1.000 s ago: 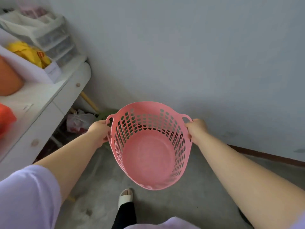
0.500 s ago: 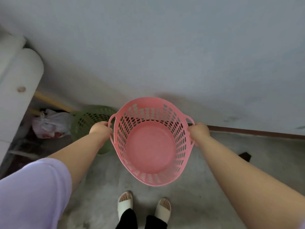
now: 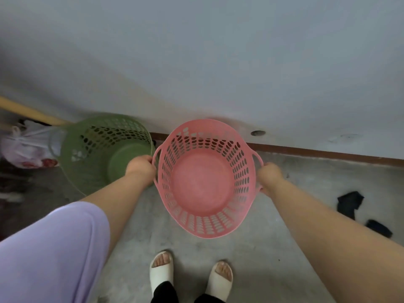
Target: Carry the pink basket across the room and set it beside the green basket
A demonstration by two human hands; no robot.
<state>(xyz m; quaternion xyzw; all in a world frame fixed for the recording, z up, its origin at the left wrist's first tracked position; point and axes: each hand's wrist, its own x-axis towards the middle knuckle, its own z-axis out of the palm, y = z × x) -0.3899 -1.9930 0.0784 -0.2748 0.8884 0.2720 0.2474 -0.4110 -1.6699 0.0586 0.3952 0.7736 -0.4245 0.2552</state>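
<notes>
A pale wall (image 3: 218, 51) fills the view from nine o'clock round to three, meeting the bare concrete floor (image 3: 284, 248) along a dark red skirting strip (image 3: 328, 150). Against that corner at about ten o'clock the green basket (image 3: 102, 149) rests on the floor, tipped so that its open mouth faces the person, with a knotted plastic bag (image 3: 26, 147) just beside it at nine o'clock. Dead centre, the pink basket (image 3: 203, 182) is held clear of the floor, mouth up and empty, its left handle close to the green basket's rim. The person holds it by both handles, probably to keep it level as it goes down: the left hand (image 3: 141, 169) is closed round the handle at nine o'clock of the basket and the right hand (image 3: 270, 174) is closed round the one at three o'clock. The open patch of floor to the right of the green basket looks like the intended resting place, so the task seems nearly complete, with only the lowering left. At six o'clock stand two white sandals (image 3: 190, 278), and at four o'clock lie small dark scraps (image 3: 349, 202), well apart from the landing spot.
</notes>
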